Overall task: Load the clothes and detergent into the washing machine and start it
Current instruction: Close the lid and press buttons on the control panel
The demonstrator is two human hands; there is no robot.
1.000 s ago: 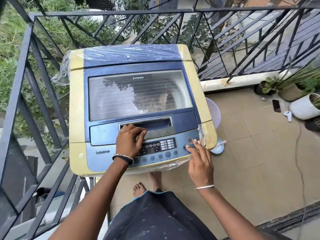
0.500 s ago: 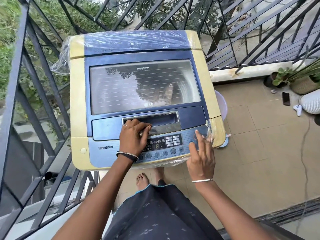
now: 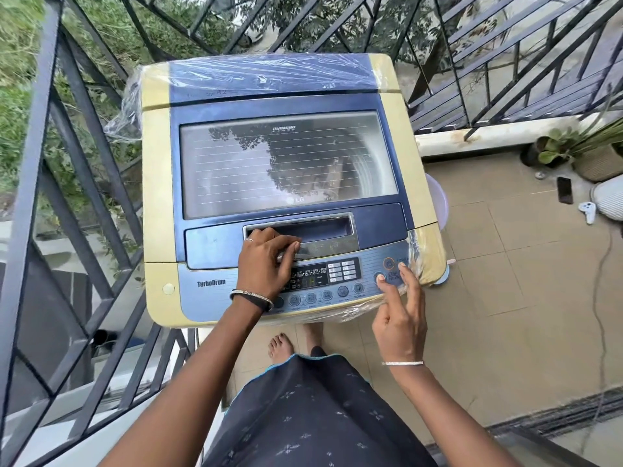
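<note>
Most of the job looks done: the yellow-and-blue top-loading washing machine stands by the railing, lid shut. Left hand rests loosely curled, empty, on the lid handle; right hand, fingers extended, presses a start-side button. Starting remains.

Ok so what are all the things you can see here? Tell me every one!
washing machine: one, cream and blue, against the railing, lid shut
plastic wrap: clear, over the machine's back and front right corner
control panel: one, blue, front edge of the machine
railing: black metal, left and behind
potted plants: a few, green, far right on the floor
phone: one, black, on the tiled floor by the pots
white gadget: one, beside the phone
left hand: resting on the lid handle
right hand: a fingertip on a panel button
foot: bare, below the machine
</note>
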